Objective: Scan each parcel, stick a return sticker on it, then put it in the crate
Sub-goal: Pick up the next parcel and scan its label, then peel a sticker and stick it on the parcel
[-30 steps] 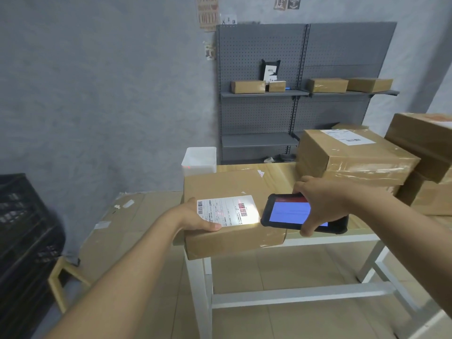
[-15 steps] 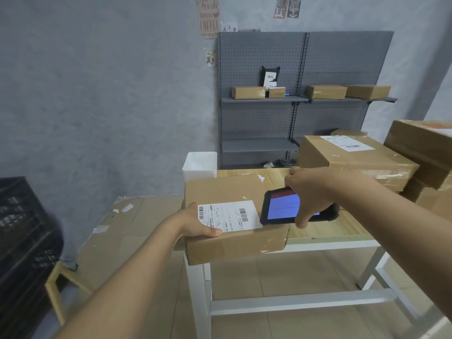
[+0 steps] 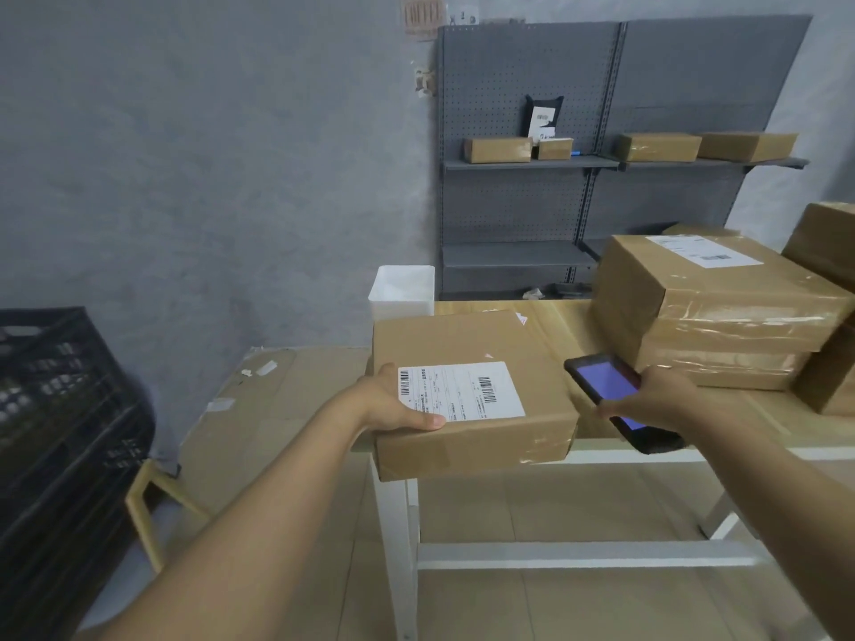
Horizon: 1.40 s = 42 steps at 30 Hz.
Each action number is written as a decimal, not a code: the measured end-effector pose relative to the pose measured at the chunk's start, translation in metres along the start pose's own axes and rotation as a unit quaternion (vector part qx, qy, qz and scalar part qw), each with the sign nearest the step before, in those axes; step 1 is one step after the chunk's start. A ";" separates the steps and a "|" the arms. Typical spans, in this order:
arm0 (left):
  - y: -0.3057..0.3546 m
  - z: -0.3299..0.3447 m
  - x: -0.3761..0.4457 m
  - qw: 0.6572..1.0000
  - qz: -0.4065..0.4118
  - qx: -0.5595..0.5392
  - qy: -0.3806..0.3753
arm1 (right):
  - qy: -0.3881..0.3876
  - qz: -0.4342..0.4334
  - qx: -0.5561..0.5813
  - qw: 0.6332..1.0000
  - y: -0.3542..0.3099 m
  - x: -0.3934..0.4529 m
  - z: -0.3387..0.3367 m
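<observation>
A flat cardboard parcel point(image 3: 467, 353) with a white shipping label point(image 3: 460, 391) lies at the table's left front corner, hanging over the edge. My left hand point(image 3: 393, 404) grips its near left edge, thumb on the label's corner. My right hand point(image 3: 657, 400) holds a black handheld scanner point(image 3: 610, 386) with a lit blue screen, just right of the parcel and low over the wooden table point(image 3: 573, 326). A black plastic crate point(image 3: 60, 409) stands at the far left.
Several taped parcels point(image 3: 721, 312) are stacked on the table's right side. A white bin point(image 3: 401, 293) sits behind the held parcel. A grey pegboard shelf point(image 3: 532, 163) with small boxes lines the back wall. Flattened cardboard point(image 3: 259, 400) covers the floor beside the crate.
My right hand has pulled the scanner away from above the label, to the right and down toward the table. The scanner's light no longer falls on the label. The parcel stays in my left hand.
</observation>
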State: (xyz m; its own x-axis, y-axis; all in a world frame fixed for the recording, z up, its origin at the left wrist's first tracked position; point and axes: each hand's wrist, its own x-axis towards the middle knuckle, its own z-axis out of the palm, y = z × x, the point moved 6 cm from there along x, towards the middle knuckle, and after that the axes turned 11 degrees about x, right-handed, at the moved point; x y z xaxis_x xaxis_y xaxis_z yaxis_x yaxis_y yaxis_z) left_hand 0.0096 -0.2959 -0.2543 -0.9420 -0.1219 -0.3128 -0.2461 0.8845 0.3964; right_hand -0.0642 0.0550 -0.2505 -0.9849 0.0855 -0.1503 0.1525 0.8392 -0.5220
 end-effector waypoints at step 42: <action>0.109 -0.076 0.223 0.989 0.084 -0.065 0.106 | -0.070 -0.218 -0.049 0.972 -0.144 0.279 0.121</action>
State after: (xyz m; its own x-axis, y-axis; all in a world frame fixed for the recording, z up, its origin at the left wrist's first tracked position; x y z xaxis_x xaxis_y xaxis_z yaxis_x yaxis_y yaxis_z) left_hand -0.2445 -0.2608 -0.2156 -0.9954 -0.0814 -0.0507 -0.0959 0.8362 0.5399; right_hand -0.3514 -0.1072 -0.3187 -0.9322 -0.3586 -0.0490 -0.2930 0.8272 -0.4795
